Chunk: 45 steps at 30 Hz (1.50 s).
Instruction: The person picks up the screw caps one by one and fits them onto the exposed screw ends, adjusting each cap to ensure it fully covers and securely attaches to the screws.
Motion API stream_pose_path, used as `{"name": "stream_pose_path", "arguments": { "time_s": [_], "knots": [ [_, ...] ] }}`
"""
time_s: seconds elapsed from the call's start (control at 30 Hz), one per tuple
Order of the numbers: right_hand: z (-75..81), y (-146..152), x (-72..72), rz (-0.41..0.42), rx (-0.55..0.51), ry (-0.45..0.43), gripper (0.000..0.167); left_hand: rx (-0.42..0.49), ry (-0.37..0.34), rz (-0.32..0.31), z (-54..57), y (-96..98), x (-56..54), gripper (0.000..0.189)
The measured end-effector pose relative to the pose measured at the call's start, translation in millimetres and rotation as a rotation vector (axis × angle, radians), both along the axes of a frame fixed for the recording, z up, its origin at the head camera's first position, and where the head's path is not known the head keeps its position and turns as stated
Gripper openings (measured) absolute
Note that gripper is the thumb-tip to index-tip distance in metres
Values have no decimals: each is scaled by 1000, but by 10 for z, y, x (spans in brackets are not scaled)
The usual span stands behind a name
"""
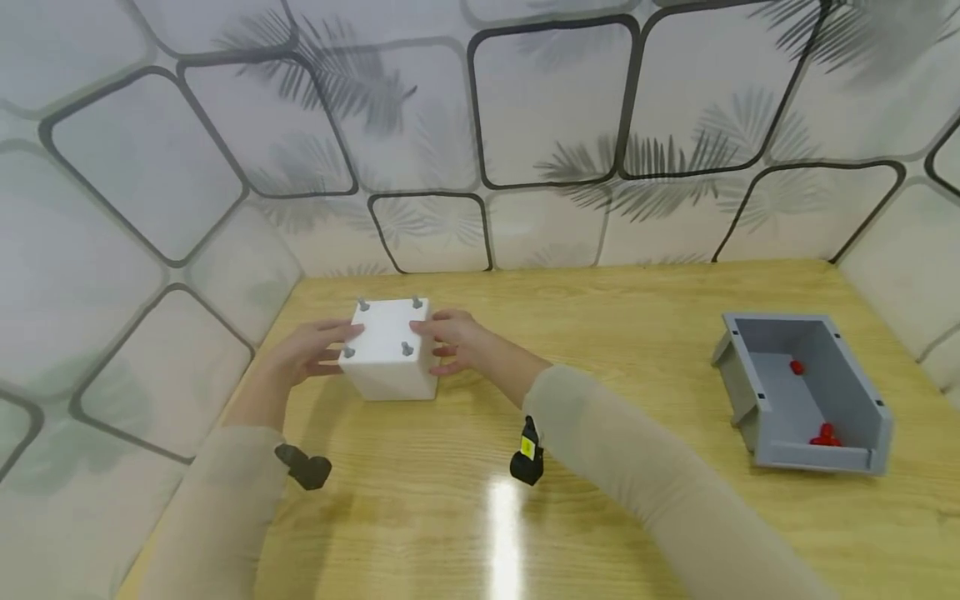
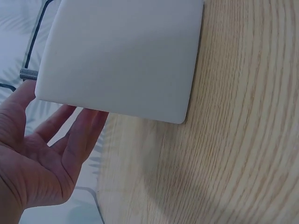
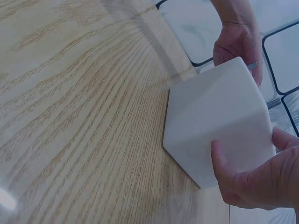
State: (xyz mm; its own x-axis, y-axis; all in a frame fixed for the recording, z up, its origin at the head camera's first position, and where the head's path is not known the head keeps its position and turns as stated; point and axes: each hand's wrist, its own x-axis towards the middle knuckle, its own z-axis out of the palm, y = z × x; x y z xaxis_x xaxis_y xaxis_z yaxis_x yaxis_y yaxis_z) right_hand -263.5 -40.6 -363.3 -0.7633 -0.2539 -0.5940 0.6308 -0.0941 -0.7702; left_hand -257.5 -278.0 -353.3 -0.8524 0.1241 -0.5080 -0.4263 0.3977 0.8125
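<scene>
A white block [image 1: 388,329] with rounded edges rests on the wooden table. Several grey threaded bolts [image 1: 407,348] stick up from its top, near the corners. My left hand [image 1: 311,350] holds the block's left side, its thumb over the top edge beside a bolt [image 2: 29,74] and its fingers along the side. From the right, my right hand [image 1: 461,337] grips the opposite side, one digit reaching onto the top. In the right wrist view, one finger of the right hand [image 3: 261,182] presses on a side face. The block's underside is hidden.
A grey plastic bin [image 1: 813,458] stands at the table's right. Inside it lie a small red piece [image 1: 797,367] and a red knobbed piece [image 1: 827,437]. Patterned panels [image 1: 555,108] rise behind the table [image 1: 570,333] and at both sides.
</scene>
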Motion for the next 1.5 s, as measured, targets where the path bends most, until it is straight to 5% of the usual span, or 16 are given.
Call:
{"name": "stream_pose_path", "arguments": {
  "time_s": [0.53,1.5],
  "knots": [
    [6,14,8,42,-5,-55,58,-6,-32,-121,-29,-59,-3,89],
    [-19,140,14,119,1,-5,49,18,-8,-18,-136,51,92,93]
  ]
}}
